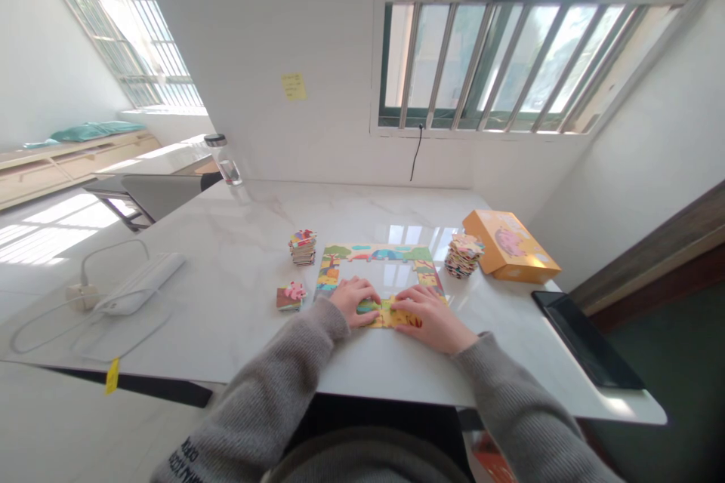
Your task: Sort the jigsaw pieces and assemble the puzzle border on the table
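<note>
A jigsaw puzzle frame (pixel 374 255) of colourful joined pieces lies flat on the white table, with the bare tabletop showing inside it. My left hand (pixel 356 300) rests on the lower edge, thumb and fingers apart around a green part. Over the yellow pieces (pixel 387 315) of that edge lies my right hand (pixel 429 317), its fingers stretched out and touching them. Both hands hide parts of the lower row. Left of the puzzle stand a tall stack of pieces (pixel 303 249) and a low pile with a pink figure (pixel 291 294). Another stack (pixel 464 255) stands at right.
An orange box (pixel 513 247) sits behind the right stack, and a black tablet-like slab (pixel 586 339) lies along the right edge. A white power strip (pixel 141 283) with cables lies at left. A glass bottle (pixel 225 160) stands at the far left corner, near the wall.
</note>
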{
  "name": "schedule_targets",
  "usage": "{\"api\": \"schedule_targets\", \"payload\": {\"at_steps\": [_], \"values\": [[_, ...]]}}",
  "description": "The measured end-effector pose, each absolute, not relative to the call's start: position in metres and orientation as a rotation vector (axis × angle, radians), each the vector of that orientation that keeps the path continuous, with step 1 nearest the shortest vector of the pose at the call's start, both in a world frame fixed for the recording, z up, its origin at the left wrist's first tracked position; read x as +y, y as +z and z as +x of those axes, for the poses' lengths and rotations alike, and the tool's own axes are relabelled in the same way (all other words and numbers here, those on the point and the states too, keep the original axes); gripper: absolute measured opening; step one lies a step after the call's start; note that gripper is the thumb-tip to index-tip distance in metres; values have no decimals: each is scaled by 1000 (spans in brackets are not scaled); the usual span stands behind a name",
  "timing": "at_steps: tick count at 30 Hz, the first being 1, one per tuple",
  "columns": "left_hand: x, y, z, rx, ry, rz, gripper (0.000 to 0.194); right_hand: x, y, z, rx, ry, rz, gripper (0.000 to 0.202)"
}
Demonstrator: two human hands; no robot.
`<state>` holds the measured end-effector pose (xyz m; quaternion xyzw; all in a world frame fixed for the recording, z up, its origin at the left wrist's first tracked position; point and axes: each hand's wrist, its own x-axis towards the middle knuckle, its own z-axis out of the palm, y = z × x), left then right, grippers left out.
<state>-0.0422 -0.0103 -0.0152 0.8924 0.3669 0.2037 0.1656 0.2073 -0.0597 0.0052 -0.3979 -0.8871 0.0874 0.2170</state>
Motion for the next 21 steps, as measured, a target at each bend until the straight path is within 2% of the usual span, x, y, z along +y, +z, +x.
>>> {"api": "schedule_targets", "payload": {"at_steps": [6,12,21], "values": [[-14,-13,-39,1005,513,2623,37,-61,5,207,-2459,266,-1127,30],[-17,-8,-38,995,419,2625,36,-70,6,217,-2249,262,-1127,20],[-17,-5,-39,1000,363,2629,33,-98,-5,224,-2201,198,-1140,26]]}}
